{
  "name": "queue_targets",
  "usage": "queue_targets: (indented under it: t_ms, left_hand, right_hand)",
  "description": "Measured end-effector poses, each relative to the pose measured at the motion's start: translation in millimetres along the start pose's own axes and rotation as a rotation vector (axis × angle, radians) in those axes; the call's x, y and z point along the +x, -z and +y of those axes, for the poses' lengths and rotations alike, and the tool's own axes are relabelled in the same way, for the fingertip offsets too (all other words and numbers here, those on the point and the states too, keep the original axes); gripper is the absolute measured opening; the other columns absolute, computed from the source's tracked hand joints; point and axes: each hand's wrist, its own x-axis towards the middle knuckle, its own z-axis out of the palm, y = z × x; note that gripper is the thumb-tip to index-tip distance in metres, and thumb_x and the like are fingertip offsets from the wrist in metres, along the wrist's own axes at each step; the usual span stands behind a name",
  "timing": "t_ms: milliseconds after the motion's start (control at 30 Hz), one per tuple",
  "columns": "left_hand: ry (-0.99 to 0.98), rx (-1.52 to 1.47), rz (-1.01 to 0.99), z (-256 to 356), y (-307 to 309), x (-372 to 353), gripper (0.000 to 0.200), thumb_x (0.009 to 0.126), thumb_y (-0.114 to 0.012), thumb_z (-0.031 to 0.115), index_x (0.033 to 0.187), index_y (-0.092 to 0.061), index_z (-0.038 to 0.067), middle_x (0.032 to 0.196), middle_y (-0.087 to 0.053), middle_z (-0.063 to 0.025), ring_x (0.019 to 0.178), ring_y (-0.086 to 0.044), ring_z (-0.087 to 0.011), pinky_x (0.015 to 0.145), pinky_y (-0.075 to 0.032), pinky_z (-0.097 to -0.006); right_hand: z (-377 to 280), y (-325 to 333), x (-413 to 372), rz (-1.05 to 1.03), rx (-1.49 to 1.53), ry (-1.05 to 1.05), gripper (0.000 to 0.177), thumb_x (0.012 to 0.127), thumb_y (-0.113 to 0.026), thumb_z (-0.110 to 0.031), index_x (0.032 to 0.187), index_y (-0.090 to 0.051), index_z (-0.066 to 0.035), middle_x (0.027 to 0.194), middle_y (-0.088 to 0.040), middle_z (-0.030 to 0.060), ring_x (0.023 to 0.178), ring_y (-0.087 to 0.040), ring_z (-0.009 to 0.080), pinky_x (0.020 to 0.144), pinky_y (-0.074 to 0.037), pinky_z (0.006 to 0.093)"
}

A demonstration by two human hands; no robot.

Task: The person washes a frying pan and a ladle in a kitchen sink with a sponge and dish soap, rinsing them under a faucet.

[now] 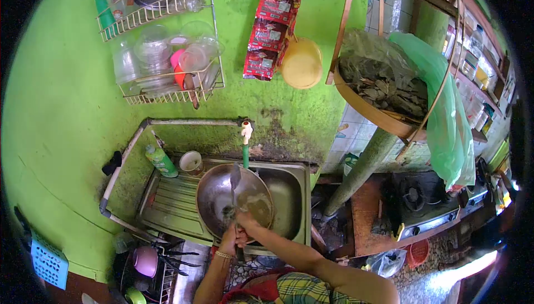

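Observation:
A large metal wok (210, 215) rests over the sink (307, 204), with cloudy water inside. Above it a metal spatula (236, 177) is held upright, blade pointing towards the tap. My left hand (229, 241), with a bracelet at the wrist, is closed round the spatula's handle, whose dark end sticks out below. Just above, my right hand (245, 222) is closed against the spatula's shaft. A small dark wad (228, 211), like a scouring pad, shows beside the right fingers. Part of that wad is hidden, and so are most of the fingertips.
A tap with a green hose (246, 154) hangs behind the wok. On the ridged drainboard (172, 198) stand a green bottle (161, 162) and a white cup (191, 162). Racks of dishes (167, 59) hang on the wall. To the right are a stove (423, 198) and a hanging basket (372, 112).

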Motion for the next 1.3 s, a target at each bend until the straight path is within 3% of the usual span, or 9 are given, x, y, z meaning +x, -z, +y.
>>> queue_targets:
  t_ms: [233, 433, 533, 567, 767, 967, 1033, 1167, 1300]
  left_hand:
    - [-0.066, 0.281, 0.329, -21.5, -60.6, -30.7, 0.045, 0.082, -0.029, 0.049, 0.072, -0.043, 0.007, 0.053, -0.042, -0.0037, 0.035, -0.035, -0.0118, 0.032, -0.028, -0.0241]
    - [-0.265, 0.59, 0.455, -39.1, -45.8, -20.2, 0.039, 0.084, -0.033, 0.04, 0.075, -0.044, 0.003, 0.05, -0.043, -0.0073, 0.036, -0.037, -0.0175, 0.034, -0.03, -0.0297]
    - [-1.264, 1.69, 0.656, -67.1, 15.5, 20.5, 0.034, 0.082, -0.035, 0.033, 0.077, -0.045, 0.001, 0.048, -0.043, -0.0116, 0.044, -0.043, -0.0271, 0.044, -0.035, -0.0365]
    - [-1.209, 1.714, 0.706, -70.8, 10.8, 15.9, 0.033, 0.081, -0.035, 0.029, 0.076, -0.047, -0.002, 0.052, -0.046, -0.0169, 0.052, -0.045, -0.0326, 0.051, -0.035, -0.04]
    - [-0.621, 1.526, 0.511, -32.5, -28.8, -19.4, 0.038, 0.08, -0.03, 0.025, 0.081, -0.05, -0.007, 0.078, -0.051, -0.0282, 0.075, -0.049, -0.04, 0.067, -0.037, -0.0448]
    - [-0.897, 1.37, 0.449, 0.8, -19.3, 37.2, 0.043, 0.081, -0.04, 0.042, 0.088, -0.044, 0.001, 0.069, -0.05, -0.0099, 0.063, -0.05, -0.0229, 0.061, -0.04, -0.0349]
    - [-0.379, 0.516, 0.527, 12.3, -45.4, 53.8, 0.037, 0.081, -0.041, 0.041, 0.081, -0.045, 0.004, 0.07, -0.05, -0.0057, 0.067, -0.05, -0.0197, 0.065, -0.04, -0.0333]
    - [-0.419, 0.073, 0.387, 9.3, -45.2, 82.9, 0.026, 0.081, -0.044, 0.031, 0.079, -0.046, 0.006, 0.065, -0.049, -0.006, 0.063, -0.05, -0.0144, 0.055, -0.041, -0.0299]
    - [-0.651, 0.034, 0.315, 13.0, -46.9, 105.1, 0.029, 0.082, -0.042, 0.034, 0.071, -0.044, 0.008, 0.063, -0.048, -0.0035, 0.058, -0.05, -0.0139, 0.051, -0.04, -0.0267]
  right_hand:
    - [67.6, 33.2, 126.2, 0.136, -0.246, 0.27, 0.043, 0.077, -0.045, -0.035, 0.095, -0.05, 0.005, 0.08, -0.054, 0.0116, 0.068, -0.048, 0.019, 0.056, -0.04, 0.0351]
    - [1.2, 28.7, -38.2, 0.01, -0.345, 0.377, 0.05, 0.076, -0.046, -0.038, 0.09, -0.049, 0.01, 0.081, -0.054, 0.0189, 0.07, -0.049, 0.0208, 0.064, -0.039, 0.0347]
    - [6.4, 26.5, -56.2, -0.032, -0.406, 0.23, 0.053, 0.075, -0.048, -0.04, 0.088, -0.05, 0.011, 0.083, -0.054, 0.024, 0.075, -0.052, 0.0237, 0.067, -0.04, 0.0359]
    - [14.5, 27.9, -54.8, -0.043, -0.41, 0.225, 0.053, 0.075, -0.048, -0.04, 0.088, -0.05, 0.011, 0.083, -0.054, 0.024, 0.075, -0.052, 0.0237, 0.067, -0.04, 0.0359]
    - [33.8, 74.4, -20.6, 0.083, -0.711, 0.351, 0.05, 0.075, -0.047, -0.04, 0.085, -0.053, 0.008, 0.078, -0.054, 0.0257, 0.077, -0.054, 0.0324, 0.066, -0.041, 0.039]
    - [39.1, 83.7, -19.4, 0.117, -0.843, 0.465, 0.048, 0.075, -0.048, -0.041, 0.077, -0.055, 0.007, 0.066, -0.054, 0.0258, 0.069, -0.055, 0.0378, 0.06, -0.042, 0.0414]
    - [31.5, 79.5, -31.8, 0.195, -0.767, 0.732, 0.046, 0.074, -0.049, -0.039, 0.071, -0.056, 0.006, 0.061, -0.053, 0.0257, 0.066, -0.055, 0.038, 0.059, -0.042, 0.0412]
    - [21.6, 84.7, -40.1, 0.216, -0.815, 0.585, 0.04, 0.073, -0.054, -0.035, 0.076, -0.055, 0.006, 0.067, -0.053, 0.0261, 0.069, -0.054, 0.0382, 0.059, -0.042, 0.0404]
    - [33.6, 98.7, -32.7, 0.121, -0.84, 0.92, 0.034, 0.07, -0.058, -0.025, 0.085, -0.052, 0.005, 0.074, -0.053, 0.0258, 0.072, -0.053, 0.0387, 0.061, -0.043, 0.0401]
